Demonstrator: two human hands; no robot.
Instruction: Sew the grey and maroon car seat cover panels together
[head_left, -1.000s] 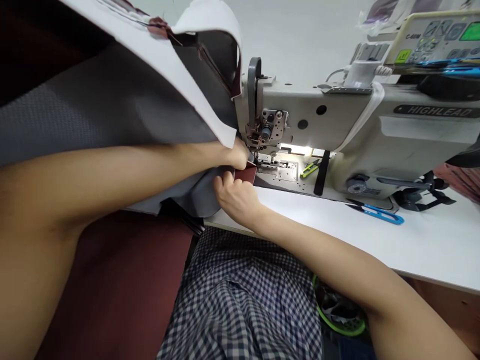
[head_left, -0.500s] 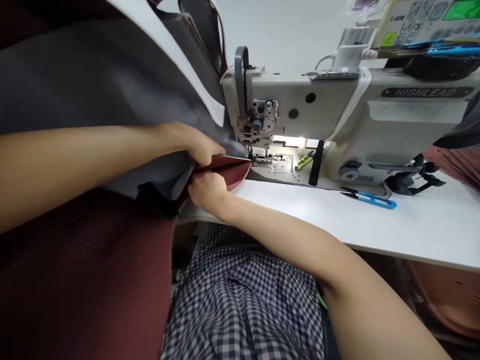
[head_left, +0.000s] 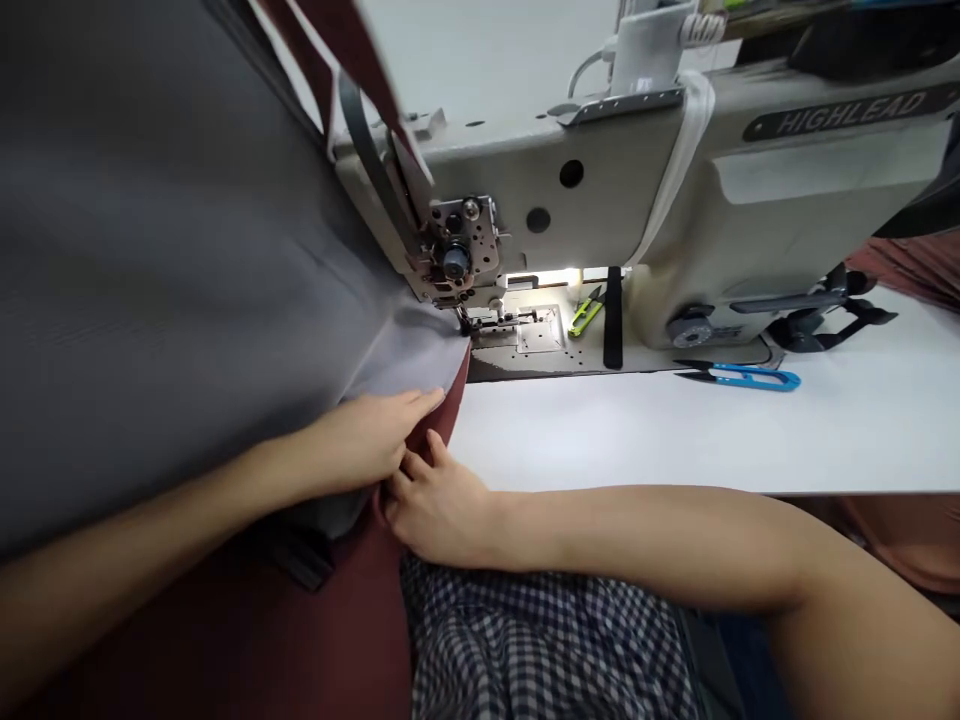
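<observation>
A large sheet of smooth material, grey point(head_left: 225, 250) on one face and maroon point(head_left: 337, 630) on the other, covers the left side. Its edge runs under the needle area of a sewing machine point(head_left: 645, 180). My left hand point(head_left: 367, 440) lies along this edge, closed on it, with fingertips over the grey layer. Right below, my right hand point(head_left: 442, 505) grips the maroon edge, its fingers curled and partly hidden behind the material. The two hands nearly touch. The presser foot point(head_left: 466, 322) is partly covered by the sheet's corner.
Blue thread snips point(head_left: 750, 377) lie on the white table point(head_left: 600, 435). Yellow-green snips point(head_left: 586, 312) and a black strip point(head_left: 613, 320) are on the machine bed. A maroon strap point(head_left: 367, 60) hangs over the machine head. A dark clip-like piece point(head_left: 300, 560) sits under my left forearm.
Both hands have come down and nearer to me along the edge. The grey sheet has swung up and right against the machine head. The view has shifted.
</observation>
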